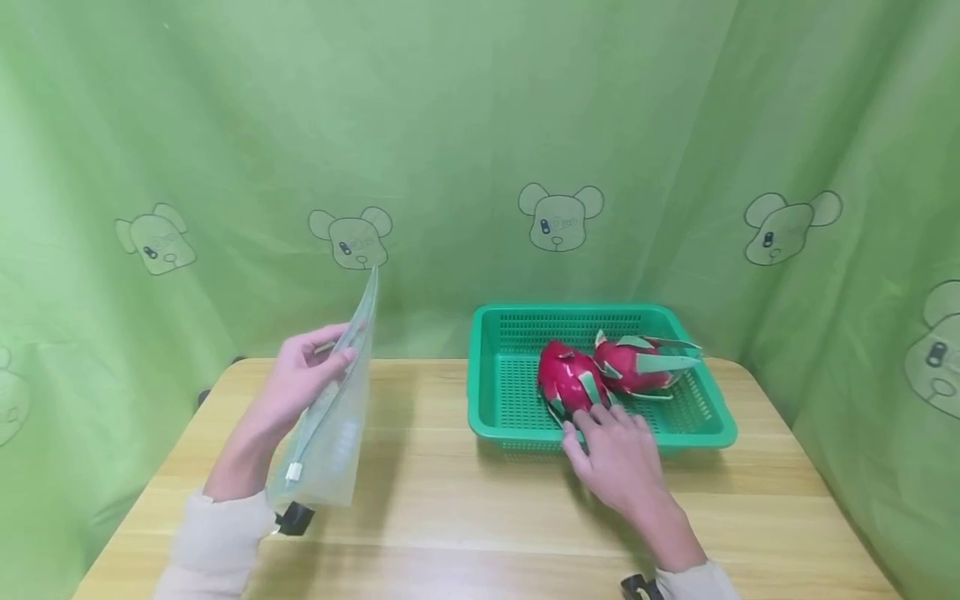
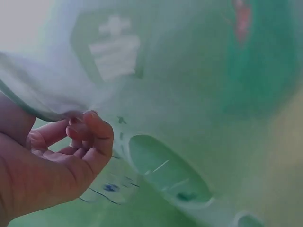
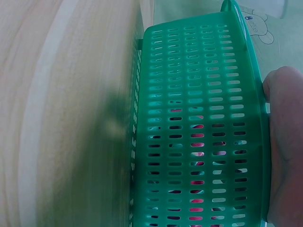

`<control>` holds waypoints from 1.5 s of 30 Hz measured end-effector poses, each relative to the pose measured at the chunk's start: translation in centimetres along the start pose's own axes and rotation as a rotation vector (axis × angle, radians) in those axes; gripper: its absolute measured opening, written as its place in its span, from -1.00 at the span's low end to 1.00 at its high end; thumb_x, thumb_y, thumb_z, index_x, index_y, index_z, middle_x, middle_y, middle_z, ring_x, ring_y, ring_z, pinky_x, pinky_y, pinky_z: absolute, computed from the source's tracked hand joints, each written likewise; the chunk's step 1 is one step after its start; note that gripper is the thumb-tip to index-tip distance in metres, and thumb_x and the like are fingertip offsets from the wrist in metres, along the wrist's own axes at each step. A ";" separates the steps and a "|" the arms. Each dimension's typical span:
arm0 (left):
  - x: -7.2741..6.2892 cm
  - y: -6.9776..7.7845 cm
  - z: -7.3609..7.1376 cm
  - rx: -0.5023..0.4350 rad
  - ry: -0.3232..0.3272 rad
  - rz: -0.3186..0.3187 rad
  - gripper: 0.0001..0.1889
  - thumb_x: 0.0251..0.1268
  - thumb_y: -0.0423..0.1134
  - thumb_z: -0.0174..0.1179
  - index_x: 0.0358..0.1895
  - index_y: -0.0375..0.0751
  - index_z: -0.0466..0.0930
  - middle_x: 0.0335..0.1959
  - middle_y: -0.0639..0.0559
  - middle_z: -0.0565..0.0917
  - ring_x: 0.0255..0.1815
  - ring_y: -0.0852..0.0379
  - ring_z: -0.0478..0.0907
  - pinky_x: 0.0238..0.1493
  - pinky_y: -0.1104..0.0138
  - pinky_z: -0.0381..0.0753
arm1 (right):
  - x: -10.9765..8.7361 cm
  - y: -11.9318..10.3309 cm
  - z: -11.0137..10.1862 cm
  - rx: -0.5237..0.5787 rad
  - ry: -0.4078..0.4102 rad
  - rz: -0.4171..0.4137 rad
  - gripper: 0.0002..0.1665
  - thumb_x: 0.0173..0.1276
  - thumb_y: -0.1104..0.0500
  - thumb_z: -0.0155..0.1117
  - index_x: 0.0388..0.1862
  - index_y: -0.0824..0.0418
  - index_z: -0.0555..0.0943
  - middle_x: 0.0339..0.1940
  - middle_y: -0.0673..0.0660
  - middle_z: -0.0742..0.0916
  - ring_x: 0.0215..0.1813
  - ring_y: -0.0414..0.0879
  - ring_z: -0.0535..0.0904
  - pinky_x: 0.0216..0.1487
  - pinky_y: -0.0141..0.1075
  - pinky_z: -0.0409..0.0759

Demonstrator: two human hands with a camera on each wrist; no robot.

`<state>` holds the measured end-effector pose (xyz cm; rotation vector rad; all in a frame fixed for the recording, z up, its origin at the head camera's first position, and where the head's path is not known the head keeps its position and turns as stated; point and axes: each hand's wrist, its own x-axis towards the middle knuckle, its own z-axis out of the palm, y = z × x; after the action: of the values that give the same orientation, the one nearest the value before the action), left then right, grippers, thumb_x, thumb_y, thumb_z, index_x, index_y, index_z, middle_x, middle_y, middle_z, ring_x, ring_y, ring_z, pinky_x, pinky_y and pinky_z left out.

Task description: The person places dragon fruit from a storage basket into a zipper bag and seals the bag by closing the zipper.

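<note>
A clear slider zip bag (image 1: 341, 446) hangs from my left hand (image 1: 303, 371), which pinches it near its zip edge. In the left wrist view the thumb and fingertips meet at the rim of the bag (image 2: 184, 85). My right hand (image 1: 618, 462) reaches over the near rim of a green plastic basket (image 1: 517, 392). Its fingertips touch the nearer red dragon fruit (image 1: 562, 379); a second dragon fruit (image 1: 622, 358) lies beside it, farther right. From the right wrist, the hand (image 3: 289, 146) shows at the basket's rim, its fingertips out of sight.
Both the basket and the hands are over a light wooden table (image 1: 450, 517). A green curtain (image 1: 450, 125) with bear-head prints hangs behind and at both sides. The basket stands at the table's back right, close to the curtain.
</note>
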<state>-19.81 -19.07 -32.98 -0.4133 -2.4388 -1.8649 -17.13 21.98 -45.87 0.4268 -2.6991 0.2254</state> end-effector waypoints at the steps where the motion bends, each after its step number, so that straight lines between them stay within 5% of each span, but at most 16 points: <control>1: -0.2 0.6 0.0 0.026 0.013 0.024 -0.56 0.49 -0.44 0.09 0.38 -0.38 0.47 0.11 -0.25 0.63 -0.18 0.20 0.64 -0.20 0.40 0.66 | 0.0 0.0 0.0 -0.001 0.002 0.000 -0.47 0.56 -0.11 0.00 0.07 0.24 0.71 0.02 0.30 0.76 0.06 0.27 0.62 -0.03 0.19 0.58; 5: -0.7 2.2 -0.3 0.134 0.075 0.138 -0.59 0.50 -0.48 0.03 0.35 -0.33 0.53 0.07 -0.15 0.59 0.04 0.14 0.56 0.00 0.45 0.61 | -0.1 0.1 0.0 -0.004 0.003 0.002 -0.47 0.56 -0.11 0.00 0.07 0.24 0.71 0.01 0.30 0.76 0.05 0.27 0.62 -0.03 0.18 0.59; 7: -1.0 2.6 -0.4 0.178 0.102 0.165 -0.58 0.53 -0.47 -0.02 0.37 -0.31 0.52 0.24 -0.12 0.57 0.24 0.21 0.46 0.25 0.42 0.51 | -0.1 0.1 0.0 -0.003 0.005 0.002 -0.48 0.56 -0.11 0.01 0.06 0.24 0.71 -0.01 0.29 0.76 0.04 0.26 0.63 -0.05 0.17 0.59; 11: -1.6 3.0 -0.8 0.242 0.158 0.193 -0.57 0.59 -0.43 -0.09 0.42 -0.21 0.49 0.41 -0.09 0.52 -0.46 0.37 0.50 -0.35 0.48 0.59 | -0.1 0.0 0.1 -0.004 0.014 -0.003 -0.49 0.55 -0.11 0.02 0.03 0.23 0.72 -0.04 0.28 0.76 0.00 0.24 0.63 -0.10 0.14 0.59; 14: -2.1 3.1 -1.0 0.284 0.211 0.232 -0.57 0.63 -0.38 -0.13 0.42 -0.15 0.51 0.41 -0.08 0.52 -0.85 0.30 0.08 -0.84 0.37 0.23 | -0.1 0.1 0.1 -0.006 0.023 -0.008 -0.50 0.55 -0.11 0.02 0.02 0.23 0.72 -0.06 0.27 0.77 -0.03 0.23 0.63 -0.12 0.12 0.59; 15: -2.3 3.2 -1.0 0.290 0.229 0.251 -0.58 0.64 -0.38 -0.13 0.41 -0.14 0.51 0.41 -0.07 0.53 -0.87 0.29 0.08 -0.90 0.37 0.17 | 0.0 0.1 0.1 -0.007 0.025 -0.008 -0.50 0.54 -0.10 0.03 0.02 0.23 0.72 -0.06 0.27 0.77 -0.02 0.24 0.63 -0.12 0.12 0.60; 20: -2.9 4.3 -1.3 0.371 0.328 0.353 -0.56 0.64 -0.40 -0.14 0.39 -0.07 0.55 0.32 -0.05 0.61 -0.85 0.25 0.11 -0.72 0.47 0.32 | -0.1 0.2 0.1 -0.008 0.029 -0.007 -0.50 0.54 -0.10 0.03 0.02 0.24 0.72 -0.07 0.27 0.77 -0.03 0.24 0.63 -0.12 0.12 0.59; 25: -3.3 5.0 -1.8 0.459 0.426 0.408 -0.54 0.61 -0.46 -0.15 0.32 -0.04 0.62 0.10 -0.12 0.70 -0.86 0.30 0.05 -0.86 0.42 0.09 | -0.2 0.2 0.0 -0.012 0.021 -0.003 -0.48 0.55 -0.11 0.00 0.02 0.24 0.72 -0.07 0.26 0.76 -0.04 0.22 0.62 -0.12 0.12 0.59; 33: -3.7 5.2 -1.9 0.397 0.674 0.437 -0.60 0.58 -0.49 -0.19 0.17 -0.27 0.66 0.08 -0.11 0.73 -0.79 0.29 0.04 -0.73 0.48 0.08 | 0.0 0.2 0.2 -0.015 0.016 -0.003 -0.51 0.53 -0.11 0.05 0.01 0.22 0.72 -0.08 0.25 0.76 -0.04 0.21 0.61 -0.14 0.10 0.58; 41: -4.3 3.8 -1.4 0.440 0.731 0.390 -0.61 0.57 -0.50 -0.19 0.14 -0.31 0.67 -0.19 -0.15 0.71 -0.81 0.28 0.04 -0.75 0.48 0.07 | 0.0 0.1 0.3 -0.015 0.021 -0.012 -0.51 0.53 -0.11 0.05 0.01 0.22 0.72 -0.08 0.24 0.77 -0.04 0.21 0.62 -0.14 0.09 0.58; 45: -3.8 1.8 -0.6 0.468 0.672 0.435 -0.63 0.55 -0.53 -0.16 0.13 -0.33 0.65 -0.20 -0.20 0.71 -0.79 0.27 0.09 -0.68 0.50 0.18 | -0.1 0.1 0.4 -0.010 0.005 0.001 -0.49 0.53 -0.11 0.06 0.06 0.24 0.72 -0.02 0.28 0.76 0.05 0.26 0.62 -0.03 0.17 0.59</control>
<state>-15.83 -19.91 -31.87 -0.2111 -2.0068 -0.9956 -17.19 21.99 -46.23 0.4214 -2.6941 0.2124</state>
